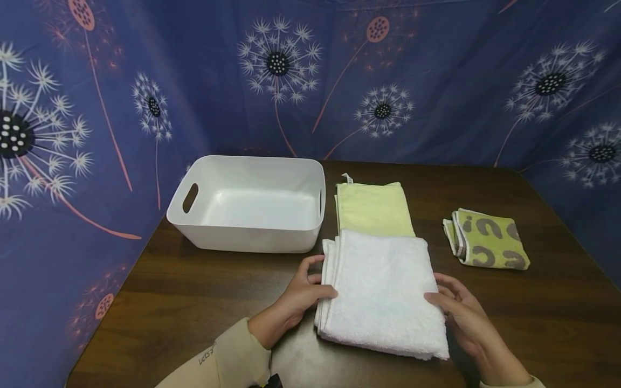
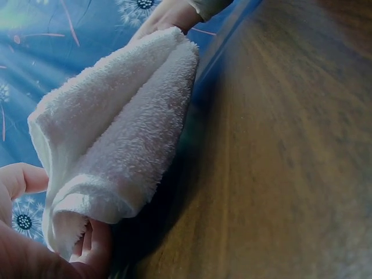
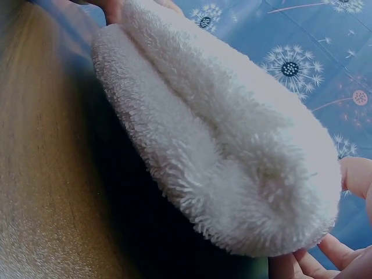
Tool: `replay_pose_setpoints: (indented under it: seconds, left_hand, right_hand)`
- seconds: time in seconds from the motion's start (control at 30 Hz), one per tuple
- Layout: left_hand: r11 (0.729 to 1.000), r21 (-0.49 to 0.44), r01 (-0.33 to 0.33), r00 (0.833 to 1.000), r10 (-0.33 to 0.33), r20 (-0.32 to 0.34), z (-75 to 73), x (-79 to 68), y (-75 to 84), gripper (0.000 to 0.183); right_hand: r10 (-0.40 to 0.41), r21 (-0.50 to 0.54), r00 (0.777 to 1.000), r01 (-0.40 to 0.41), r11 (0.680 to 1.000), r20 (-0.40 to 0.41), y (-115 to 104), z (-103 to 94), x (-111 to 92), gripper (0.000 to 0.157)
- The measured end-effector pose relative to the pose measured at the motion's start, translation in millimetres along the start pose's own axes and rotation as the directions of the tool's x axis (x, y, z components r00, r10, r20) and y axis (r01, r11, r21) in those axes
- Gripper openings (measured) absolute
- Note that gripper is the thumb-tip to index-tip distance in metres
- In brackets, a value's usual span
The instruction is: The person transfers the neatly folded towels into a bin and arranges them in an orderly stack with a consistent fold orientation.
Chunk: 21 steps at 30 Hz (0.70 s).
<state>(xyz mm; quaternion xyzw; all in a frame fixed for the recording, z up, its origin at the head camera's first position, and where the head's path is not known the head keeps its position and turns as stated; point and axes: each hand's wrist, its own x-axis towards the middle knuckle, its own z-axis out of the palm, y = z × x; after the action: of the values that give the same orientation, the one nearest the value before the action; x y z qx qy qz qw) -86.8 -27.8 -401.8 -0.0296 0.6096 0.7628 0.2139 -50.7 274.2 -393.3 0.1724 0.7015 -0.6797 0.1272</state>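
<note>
Between both hands is a folded white towel [image 1: 383,291], lifted off the table in the wrist views. My left hand [image 1: 301,293] pinches its left edge, thumb on top and fingers beneath the layers. At the opposite edge my right hand [image 1: 461,312] grips the fold the same way, thumb above, fingers under. In the left wrist view the towel [image 2: 128,122] shows its loose layered edge; the right wrist view shows its thick rounded fold [image 3: 232,163]. Behind it lies a folded yellow cloth [image 1: 373,207], whose near part the white towel overlaps in the head view.
A white plastic bin [image 1: 259,237] with handle holes stands at the back left, nothing inside it. To the right lies a folded green and grey patterned towel [image 1: 495,240]. The brown wooden table [image 1: 194,285] ends at a blue dandelion-print curtain [image 1: 204,81] behind and on both sides.
</note>
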Motion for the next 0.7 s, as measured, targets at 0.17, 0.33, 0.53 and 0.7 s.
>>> replay_pose_setpoints:
  seconds: [0.17,0.33,0.53,0.7]
  left_hand:
    - [1.0,-0.003,-0.01,1.0,0.01,-0.008,1.0,-1.2,0.3,0.077]
    - [1.0,0.001,-0.029,1.0,0.029,-0.009,1.5,-3.2,1.4,0.078]
    - [0.999,-0.001,-0.039,0.999,0.039,-0.006,2.4,-4.6,4.5,0.079]
    - [0.999,0.001,-0.046,0.999,0.046,-0.003,3.4,-5.6,6.5,0.08]
  right_hand:
    - [-0.001,-0.002,1.0,0.001,1.0,-0.006,-1.7,-0.7,0.0,0.041]
    - [-0.011,0.004,1.0,0.011,1.0,-0.006,-1.8,-1.4,0.6,0.041]
    - [-0.026,0.025,1.0,0.027,0.999,-0.008,-1.4,-2.5,-0.5,0.04]
    - [-0.045,0.044,0.999,0.046,0.998,-0.012,-4.0,-2.2,-1.8,0.038]
